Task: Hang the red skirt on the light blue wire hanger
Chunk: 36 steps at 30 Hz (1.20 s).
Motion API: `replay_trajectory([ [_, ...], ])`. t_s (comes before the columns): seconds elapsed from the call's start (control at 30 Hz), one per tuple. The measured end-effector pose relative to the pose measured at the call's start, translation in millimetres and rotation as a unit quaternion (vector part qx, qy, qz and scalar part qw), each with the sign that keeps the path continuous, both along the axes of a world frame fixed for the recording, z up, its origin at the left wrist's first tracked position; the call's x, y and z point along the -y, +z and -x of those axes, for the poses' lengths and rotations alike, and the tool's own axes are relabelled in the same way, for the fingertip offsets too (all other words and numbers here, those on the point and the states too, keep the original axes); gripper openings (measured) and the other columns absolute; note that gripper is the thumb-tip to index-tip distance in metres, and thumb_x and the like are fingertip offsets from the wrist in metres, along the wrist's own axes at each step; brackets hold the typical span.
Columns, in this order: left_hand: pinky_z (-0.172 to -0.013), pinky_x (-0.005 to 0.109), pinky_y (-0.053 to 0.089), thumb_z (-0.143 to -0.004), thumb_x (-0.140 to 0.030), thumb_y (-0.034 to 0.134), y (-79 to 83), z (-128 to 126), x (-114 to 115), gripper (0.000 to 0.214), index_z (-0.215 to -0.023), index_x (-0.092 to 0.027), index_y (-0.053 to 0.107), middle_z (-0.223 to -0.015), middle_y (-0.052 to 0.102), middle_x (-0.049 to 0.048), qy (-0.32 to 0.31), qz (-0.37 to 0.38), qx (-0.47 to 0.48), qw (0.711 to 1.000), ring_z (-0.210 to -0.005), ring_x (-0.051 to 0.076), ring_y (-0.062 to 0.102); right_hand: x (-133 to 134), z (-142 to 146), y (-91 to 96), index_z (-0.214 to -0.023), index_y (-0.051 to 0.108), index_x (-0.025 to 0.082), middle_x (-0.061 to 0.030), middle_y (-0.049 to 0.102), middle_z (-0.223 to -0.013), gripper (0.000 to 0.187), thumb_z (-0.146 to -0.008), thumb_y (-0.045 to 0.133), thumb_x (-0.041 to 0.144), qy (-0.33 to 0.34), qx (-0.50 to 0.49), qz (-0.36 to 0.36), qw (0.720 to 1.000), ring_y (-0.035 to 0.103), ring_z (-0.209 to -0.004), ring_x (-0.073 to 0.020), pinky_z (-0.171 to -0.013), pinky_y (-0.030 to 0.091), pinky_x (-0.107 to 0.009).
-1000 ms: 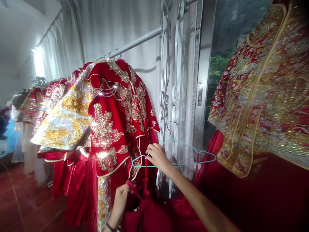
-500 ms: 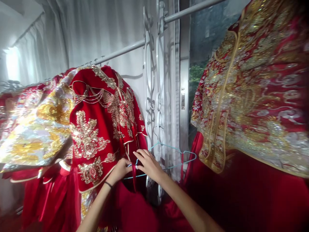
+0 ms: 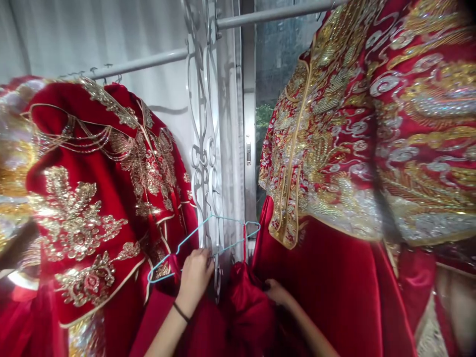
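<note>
A thin light-blue wire hanger [image 3: 203, 239] carries a plain red satin garment [image 3: 243, 302] by red loops. My left hand [image 3: 195, 277], with a dark band on the wrist, grips the hanger's lower bar. My right hand [image 3: 277, 292] sits lower, its fingers closed in the red satin folds below the hanger's right end. A red velvet jacket with gold embroidery [image 3: 107, 198] hangs just left of my hands. A red and gold embroidered jacket [image 3: 357, 139] hangs close on the right.
A white metal rail [image 3: 148, 62] holds the jackets on the left, and a second rail [image 3: 267, 15] runs to the right. A white scrolled iron upright [image 3: 203, 129] stands behind the hanger. White curtains [image 3: 74, 34] and a window [image 3: 275, 74] lie beyond.
My left hand rose from the satin to the hanger's bar. My right hand left the hanger and dropped into the satin. The view swung right and closer.
</note>
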<state>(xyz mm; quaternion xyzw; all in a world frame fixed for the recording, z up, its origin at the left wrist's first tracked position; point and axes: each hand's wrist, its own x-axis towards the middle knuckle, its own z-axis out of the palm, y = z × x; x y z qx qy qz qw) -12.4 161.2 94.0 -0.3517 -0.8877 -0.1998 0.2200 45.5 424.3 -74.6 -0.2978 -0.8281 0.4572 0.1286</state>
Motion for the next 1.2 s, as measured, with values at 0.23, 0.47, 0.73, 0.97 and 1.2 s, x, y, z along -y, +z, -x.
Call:
replay_trajectory([
  [0.23, -0.086, 0.036, 0.044, -0.089, -0.022, 0.032, -48.6, 27, 11, 0.034, -0.108, -0.016, 0.06, -0.094, 0.067, 0.0087, 0.03, 0.025, -0.053, 0.998, -0.089, 0.021, 0.06, -17, -19, 40.7, -0.039, 0.042, 0.019, 0.0027, 0.043, -0.036, 0.035, -0.069, 0.057, 0.013, -0.063, -0.055, 0.018, 0.996, 0.055, -0.049, -0.0143, -0.053, 0.038, -0.023],
  [0.47, -0.086, 0.034, 0.044, -0.088, -0.02, 0.035, -40.5, 42, 24, 0.034, -0.105, -0.022, 0.064, -0.094, 0.068, 0.0058, -0.024, 0.032, -0.018, 0.999, -0.09, 0.019, 0.061, -27, -38, 121.2, -0.072, 0.061, 0.014, -0.0089, 0.069, -0.075, 0.025, -0.081, 0.042, 0.026, -0.04, -0.225, 0.282, 0.932, 0.064, -0.069, -0.0129, -0.068, 0.05, -0.025],
  [0.73, -0.085, 0.037, 0.045, -0.088, -0.021, 0.032, -35.3, 41, 27, 0.035, -0.103, -0.019, 0.065, -0.093, 0.069, 0.0069, -0.028, 0.022, -0.002, 0.999, -0.089, 0.021, 0.06, -25, -47, 103.9, -0.039, 0.042, 0.019, 0.0001, 0.045, -0.032, 0.028, -0.061, 0.052, 0.004, -0.1, -0.053, 0.068, 0.991, 0.057, -0.046, -0.0187, -0.05, 0.044, -0.028],
  [0.97, -0.089, 0.038, 0.045, -0.088, -0.025, 0.034, -36.5, 46, 28, 0.035, -0.104, -0.019, 0.065, -0.097, 0.069, 0.0076, -0.028, 0.024, -0.005, 0.999, -0.092, 0.022, 0.061, -16, -63, 111.7, -0.055, 0.052, 0.018, -0.0028, 0.06, -0.054, 0.019, -0.072, 0.059, 0.023, -0.068, -0.151, 0.231, 0.959, 0.062, -0.06, -0.0158, -0.066, 0.05, -0.028],
  [1.2, -0.083, 0.035, 0.047, -0.088, -0.024, 0.033, -31.8, 41, 32, 0.035, -0.1, -0.021, 0.066, -0.09, 0.07, 0.0057, -0.059, 0.012, 0.006, 0.998, -0.086, 0.02, 0.062, -2, -57, 120.0, -0.068, 0.058, 0.017, -0.0014, 0.063, -0.063, 0.009, -0.072, 0.052, 0.012, 0.021, -0.357, 0.546, 0.757, 0.061, -0.06, -0.0092, -0.068, 0.052, -0.018],
])
